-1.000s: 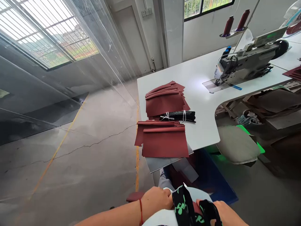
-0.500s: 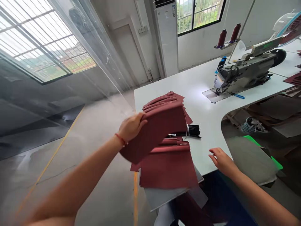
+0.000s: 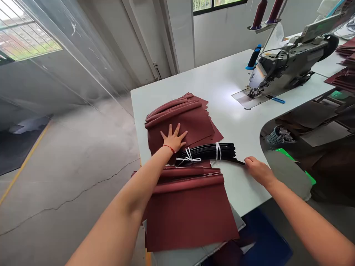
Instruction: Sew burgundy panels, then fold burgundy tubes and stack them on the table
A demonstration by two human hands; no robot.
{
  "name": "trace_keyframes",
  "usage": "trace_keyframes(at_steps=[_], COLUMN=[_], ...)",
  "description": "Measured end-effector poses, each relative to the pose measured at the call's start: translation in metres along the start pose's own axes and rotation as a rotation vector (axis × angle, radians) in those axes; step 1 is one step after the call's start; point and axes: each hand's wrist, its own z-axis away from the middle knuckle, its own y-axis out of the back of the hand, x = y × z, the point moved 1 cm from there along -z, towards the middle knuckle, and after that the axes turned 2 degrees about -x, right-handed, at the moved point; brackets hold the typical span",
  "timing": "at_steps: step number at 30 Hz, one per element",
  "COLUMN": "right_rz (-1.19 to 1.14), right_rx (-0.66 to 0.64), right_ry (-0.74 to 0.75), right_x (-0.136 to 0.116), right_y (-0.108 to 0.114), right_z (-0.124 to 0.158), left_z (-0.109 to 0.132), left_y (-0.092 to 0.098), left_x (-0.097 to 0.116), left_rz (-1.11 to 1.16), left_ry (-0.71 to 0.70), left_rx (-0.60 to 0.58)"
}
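**Hand Positions at the Maroon Panel Stacks**

The left hand (image 3: 173,139) is open, palm down with fingers spread, and lies flat on the upper stack of maroon panels (image 3: 183,127). A red cord (image 3: 168,149) encircles the left wrist. This stack rests on the white counter (image 3: 210,81), with its folded edges toward the far left.

The lower stack of maroon panels (image 3: 188,218) lies nearer the person, at the counter's near edge, and its near end rests on a grey sheet (image 3: 177,258). A bundle of black strips (image 3: 208,151) lies between the two stacks, bound by white ties (image 3: 189,159). One thin black strip (image 3: 238,160) runs right from the bundle.

The right hand (image 3: 257,170) rests on the counter at the tip of that strip, fingers curled and close together. Whether it is gripping the strip cannot be determined.

A sewing machine (image 3: 288,62) stands at the right of the counter, with a blue-handled tool (image 3: 277,99) beside its plate. Two thread cones (image 3: 266,11) stand above the machine. A blue bin (image 3: 263,240) sits below the counter's near edge. A clear plastic curtain (image 3: 83,48) hangs at left.
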Motion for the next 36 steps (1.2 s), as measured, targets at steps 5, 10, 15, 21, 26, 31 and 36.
trace_keyframes(at_steps=[5, 10, 15, 21, 26, 31, 36], right_rz=[-0.061, -0.257, -0.407, -0.616, -1.007, -1.056, -0.959], right_rx=[-0.020, -0.044, -0.038, 0.055, -0.003, 0.048, 0.142], right_ry=[-0.018, -0.036, -0.264, -0.443, -0.285, -0.090, -0.102], right_x=[0.022, 0.048, 0.077, 0.035, -0.023, -0.035, -0.028], right_y=[0.010, 0.018, 0.021, 0.041, 0.080, 0.101, 0.107], right_z=[0.029, 0.068, 0.144, 0.249, 0.312, 0.333, 0.343], left_z=[0.103, 0.161, 0.145, 0.209, 0.279, 0.318, 0.337], left_y=[0.002, -0.045, -0.034, 0.046, 0.091, 0.117, 0.129], left_x=[0.054, 0.112, 0.120, 0.121, 0.130, 0.140, 0.147], left_rz=[0.129, 0.031, 0.002, 0.052, 0.266, 0.447, 0.493], left_ry=[-0.317, -0.394, -0.336, -0.326, -0.348, -0.409, -0.462], left_rx=[0.209, 0.063, 0.021, 0.025, 0.101, 0.185, 0.240])
